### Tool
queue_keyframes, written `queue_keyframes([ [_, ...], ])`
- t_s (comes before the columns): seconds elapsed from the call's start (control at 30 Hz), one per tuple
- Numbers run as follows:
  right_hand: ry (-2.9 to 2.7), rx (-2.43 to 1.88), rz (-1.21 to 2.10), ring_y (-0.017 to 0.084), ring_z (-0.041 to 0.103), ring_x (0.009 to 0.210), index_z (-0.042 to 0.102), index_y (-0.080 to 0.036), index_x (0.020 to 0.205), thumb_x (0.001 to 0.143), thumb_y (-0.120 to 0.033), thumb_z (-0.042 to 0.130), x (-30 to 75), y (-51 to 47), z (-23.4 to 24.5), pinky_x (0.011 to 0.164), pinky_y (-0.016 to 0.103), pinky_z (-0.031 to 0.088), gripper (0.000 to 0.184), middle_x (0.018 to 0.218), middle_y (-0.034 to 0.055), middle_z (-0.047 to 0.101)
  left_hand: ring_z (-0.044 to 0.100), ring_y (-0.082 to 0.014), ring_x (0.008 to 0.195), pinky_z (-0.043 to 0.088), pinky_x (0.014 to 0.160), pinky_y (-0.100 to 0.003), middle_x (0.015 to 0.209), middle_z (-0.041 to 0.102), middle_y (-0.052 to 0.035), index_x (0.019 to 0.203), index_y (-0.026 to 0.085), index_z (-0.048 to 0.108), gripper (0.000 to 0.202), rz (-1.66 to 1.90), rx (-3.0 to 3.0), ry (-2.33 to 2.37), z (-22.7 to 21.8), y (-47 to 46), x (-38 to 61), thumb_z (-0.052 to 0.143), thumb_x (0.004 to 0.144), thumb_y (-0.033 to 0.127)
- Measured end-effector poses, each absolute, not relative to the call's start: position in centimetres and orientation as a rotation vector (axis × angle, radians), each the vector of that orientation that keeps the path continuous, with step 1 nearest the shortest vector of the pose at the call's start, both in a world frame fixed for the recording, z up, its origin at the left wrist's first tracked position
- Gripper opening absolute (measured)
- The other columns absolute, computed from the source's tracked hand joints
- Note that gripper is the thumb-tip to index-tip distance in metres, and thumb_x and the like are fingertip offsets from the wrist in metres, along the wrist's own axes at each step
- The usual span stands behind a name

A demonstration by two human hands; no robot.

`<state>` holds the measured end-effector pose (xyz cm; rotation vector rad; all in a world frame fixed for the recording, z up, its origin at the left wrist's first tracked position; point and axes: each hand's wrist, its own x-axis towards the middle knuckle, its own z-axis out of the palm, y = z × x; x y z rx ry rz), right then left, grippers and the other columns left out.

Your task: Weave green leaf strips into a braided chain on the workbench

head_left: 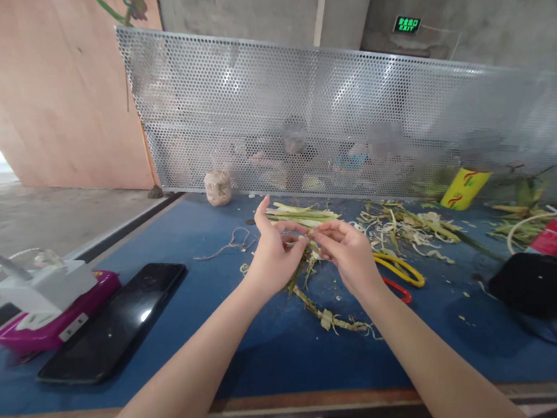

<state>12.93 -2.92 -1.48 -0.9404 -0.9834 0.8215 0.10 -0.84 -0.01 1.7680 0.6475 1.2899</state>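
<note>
My left hand (277,253) and my right hand (348,251) meet over the middle of the blue table (187,340). Thumbs and fingers of both pinch the upper end of a knotted, dry plant-fibre strand (344,324). Its lower part trails down onto the table in a curve, with frayed, curled ends. Flat pale green leaf strips (302,214) lie just behind my hands. Beside my right wrist are a yellow loop handle (411,273) and a red one (398,289), seemingly of scissors, partly hidden by that forearm.
A black phone (121,327) and a purple power strip (109,288) with a white adapter (46,289) lie left. Shredded leaves (416,227), a yellow packet (466,188) and a black object (540,283) are right. A whitish roll (218,187) stands by the perforated metal screen (246,105); people sit beyond.
</note>
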Motion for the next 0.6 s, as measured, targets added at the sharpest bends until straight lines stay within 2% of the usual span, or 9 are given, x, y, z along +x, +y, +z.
queue_keyframes([
  [0.23, -1.093, -1.065, 0.693, 0.009, 0.041, 0.043, 0.064, -0.017, 0.071, 0.062, -0.028, 0.067, 13.1, -3.19, -1.42, 0.043, 0.024, 0.033, 0.014, 0.053, -0.0017, 0.055, 0.061, -0.0149, 0.071, 0.051, 0.054, -0.027, 0.085, 0.061, -0.0045, 0.134, 0.021, -0.001, 0.078, 1.383, 1.95, 0.611, -0.5, -0.79, 0.06, 0.052, 0.078, 0.011],
  [0.4, -1.104, -1.046, 0.699, 0.009, 0.038, 0.041, 0.067, -0.017, 0.07, 0.063, -0.026, 0.066, 13.23, -3.21, -1.52, 0.041, 0.024, 0.03, 0.012, 0.049, -0.0024, 0.053, 0.063, -0.0167, 0.075, 0.053, 0.058, -0.028, 0.086, 0.065, -0.0067, 0.137, 0.018, -0.003, 0.082, 1.377, 2.033, 0.661, -0.31, -0.95, -0.25, 0.053, 0.078, 0.015],
  [0.6, -1.102, -1.005, 0.778, 0.009, 0.044, 0.047, 0.07, -0.019, 0.075, 0.063, -0.029, 0.068, 13.5, -3.22, -1.34, 0.047, 0.025, 0.036, 0.016, 0.059, 0.0001, 0.061, 0.064, -0.0158, 0.075, 0.053, 0.057, -0.025, 0.085, 0.067, -0.0052, 0.139, 0.019, -0.003, 0.086, 1.432, 2.029, 0.67, 0.13, -1.12, -0.39, 0.056, 0.077, 0.015],
])
